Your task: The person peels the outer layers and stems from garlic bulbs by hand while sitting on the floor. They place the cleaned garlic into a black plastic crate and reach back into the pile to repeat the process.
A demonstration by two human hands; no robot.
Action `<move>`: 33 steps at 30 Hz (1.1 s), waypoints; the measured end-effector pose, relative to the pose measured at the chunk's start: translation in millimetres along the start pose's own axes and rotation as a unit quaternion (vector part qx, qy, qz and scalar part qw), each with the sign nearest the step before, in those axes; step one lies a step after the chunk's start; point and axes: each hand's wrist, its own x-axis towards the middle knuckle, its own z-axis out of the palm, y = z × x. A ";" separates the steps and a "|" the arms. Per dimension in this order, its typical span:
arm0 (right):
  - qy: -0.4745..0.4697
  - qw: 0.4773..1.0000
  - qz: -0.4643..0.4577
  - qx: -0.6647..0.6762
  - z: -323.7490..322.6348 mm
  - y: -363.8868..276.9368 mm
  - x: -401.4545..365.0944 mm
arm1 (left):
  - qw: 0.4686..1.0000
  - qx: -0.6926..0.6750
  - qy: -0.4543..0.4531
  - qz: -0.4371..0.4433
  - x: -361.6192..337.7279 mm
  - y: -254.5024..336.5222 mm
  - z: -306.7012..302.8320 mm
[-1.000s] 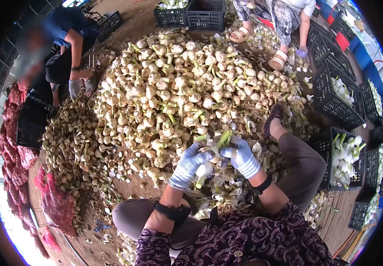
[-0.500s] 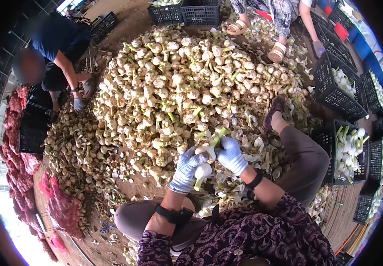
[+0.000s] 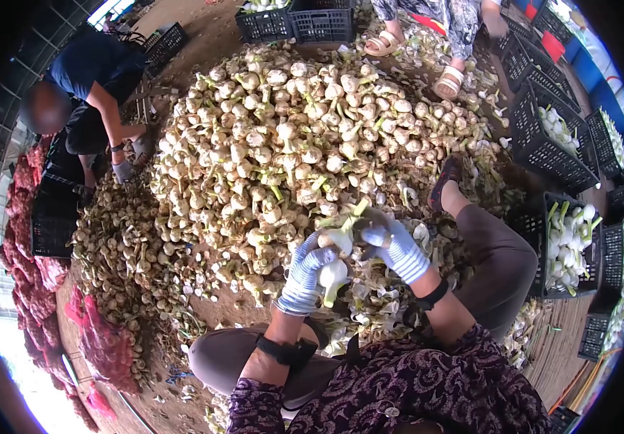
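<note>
The pile [image 3: 254,145] of bulbs spreads from 10 to 1 o'clock, the largest thing on the floor. Next comes the darker heap [image 3: 127,239] at 9 o'clock. A co-worker [image 3: 102,79] bends over at 10 o'clock, one gloved hand down at the heap's edge; another person's legs [image 3: 462,32] show at 1. The red net sack [image 3: 104,340] lies at 8. A black crate [image 3: 538,249] of white bulbs stands at 3, another crate [image 3: 525,141] of them at 2, and a pair of crates [image 3: 323,23] at 12.

Just below the centre, the left hand [image 3: 305,278], in a striped glove, is closed around two bulbs: the upper bulb [image 3: 340,239], its green stem toward 1 o'clock, and the white bulb [image 3: 333,273] beneath, stem toward 6. The right hand [image 3: 397,249], gloved and partly blurred, has bent fingers near the upper stem; whether they grip anything, I cannot tell.
</note>
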 end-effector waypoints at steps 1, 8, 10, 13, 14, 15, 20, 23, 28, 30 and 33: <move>-0.024 0.998 -0.003 0.055 5.9 4.5 3.2 | 1.000 0.002 0.000 -0.002 0.5 -0.7 1.1; 0.041 0.997 0.008 0.061 9.8 8.7 0.0 | 0.987 0.135 0.040 0.083 0.7 -13.9 1.0; 0.065 0.997 0.027 0.038 11.0 6.0 -2.4 | 0.989 0.129 0.070 0.025 1.5 -15.0 -6.5; 0.099 0.995 0.005 0.014 7.2 16.1 3.8 | 0.995 0.073 0.071 0.014 2.8 -16.4 -14.4; 0.110 0.993 0.015 0.049 8.8 16.9 5.7 | 0.997 0.045 0.062 0.003 3.5 -16.3 -17.3; 0.088 0.980 0.053 0.169 12.0 17.6 6.6 | 0.997 0.047 0.062 0.001 3.3 -15.9 -19.5; 0.064 0.946 0.075 0.310 -6.4 57.1 20.1 | 0.995 -0.082 -0.008 -0.062 2.2 -10.1 -18.6; 0.091 0.994 0.049 -0.039 8.1 46.5 21.4 | 0.993 -0.085 0.003 -0.079 5.5 -22.5 -24.2; 0.098 0.975 0.006 -0.199 -106.8 103.2 60.8 | 0.999 -0.042 0.004 -0.012 5.6 -5.7 0.3; 0.180 0.805 -0.051 -0.563 -50.5 -9.6 11.5 | 0.995 0.072 0.063 0.029 11.0 -4.1 2.1; 0.055 0.983 0.010 -0.173 -9.6 -34.5 -9.7 | 0.967 0.235 0.022 0.090 14.1 -8.4 14.8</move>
